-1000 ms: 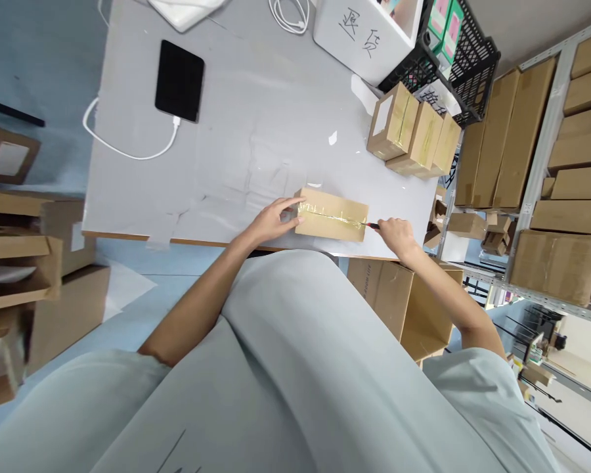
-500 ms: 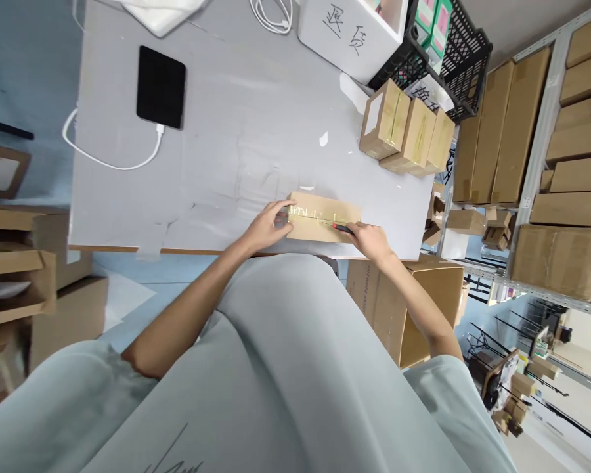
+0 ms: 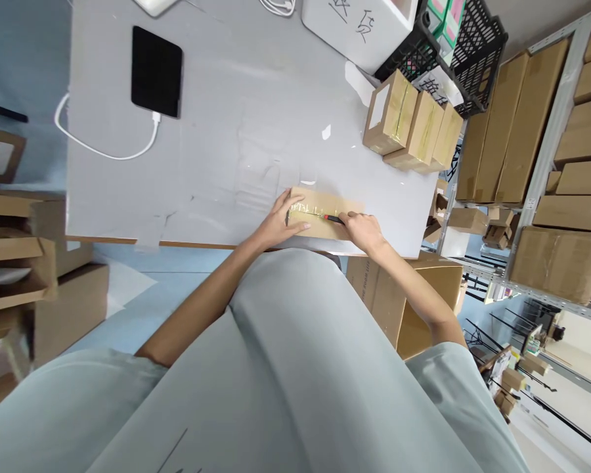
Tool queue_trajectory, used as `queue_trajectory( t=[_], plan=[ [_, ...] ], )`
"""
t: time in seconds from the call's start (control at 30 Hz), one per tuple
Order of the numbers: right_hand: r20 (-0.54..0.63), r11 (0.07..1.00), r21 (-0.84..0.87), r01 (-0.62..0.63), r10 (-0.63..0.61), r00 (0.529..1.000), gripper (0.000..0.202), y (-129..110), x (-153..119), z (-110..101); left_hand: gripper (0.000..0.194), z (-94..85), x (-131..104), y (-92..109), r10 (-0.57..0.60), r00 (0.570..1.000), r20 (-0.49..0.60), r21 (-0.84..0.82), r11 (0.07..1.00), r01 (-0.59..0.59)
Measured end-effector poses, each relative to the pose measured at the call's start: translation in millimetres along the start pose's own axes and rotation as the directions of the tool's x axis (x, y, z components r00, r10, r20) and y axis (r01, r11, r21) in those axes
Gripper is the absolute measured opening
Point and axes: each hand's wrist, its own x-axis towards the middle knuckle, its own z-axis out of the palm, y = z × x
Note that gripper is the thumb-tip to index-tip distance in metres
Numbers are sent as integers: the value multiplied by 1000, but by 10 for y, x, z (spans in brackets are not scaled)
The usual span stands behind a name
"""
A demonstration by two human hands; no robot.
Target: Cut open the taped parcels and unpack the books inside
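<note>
Cardboard box (image 3: 320, 228), oblong, with shiny tape (image 3: 304, 208)

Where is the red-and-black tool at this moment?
In the head view, the tool is in the right hand, over the small taped carton near the table's front edge; the left hand is at the carton's left end.

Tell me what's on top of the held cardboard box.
Shiny tape runs along the cardboard box. The left hand grips one end; the right hand holds a black cutter over the tape. Surfaces beneath the hands are hidden.
</note>
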Motion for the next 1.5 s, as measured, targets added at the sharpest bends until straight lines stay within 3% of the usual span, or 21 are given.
queue_trajectory(
  t=[0.3,0.57,0.7,0.83,1.0,1.1,1.23,1.37,1.5],
  plan=[
    [38,998,-53,-36,38,999,42,60,10,36,102,23,-14,1,-27,1000,-6,-1,1000,27],
    [115,969,-144,-202,219,969,36,599,-333,198,103,82,-11,-7,-21,1000,-6,-31,999,21],
    [141,960,-152,-234,256,956,37,717,-438,279,98,107,-7,7,-18,1000,17,-31,999,19],
    [93,972,-83,-222,229,969,40,815,-580,264,101,-39,-30,-15,-34,999,32,-69,997,36],
    [-60,965,223,-139,156,986,41,935,-786,408,105,-380,-129,-54,-129,989,69,-198,970,140],
    [-182,874,485,-30,135,974,39,856,-737,643,111,-523,-190,-75,-195,979,65,-280,938,206],
    [-287,624,768,140,141,948,44,467,-454,960,121,-657,-262,-169,-231,973,9,-318,922,222],
    [-303,367,906,211,214,929,53,42,-149,1118,127,-812,-334,-352,-265,964,-35,-277,929,246],
    [-275,138,961,239,422,864,62,-91,60,1163,122,-965,-376,-553,-295,954,-49,-282,921,270]
  ],
)
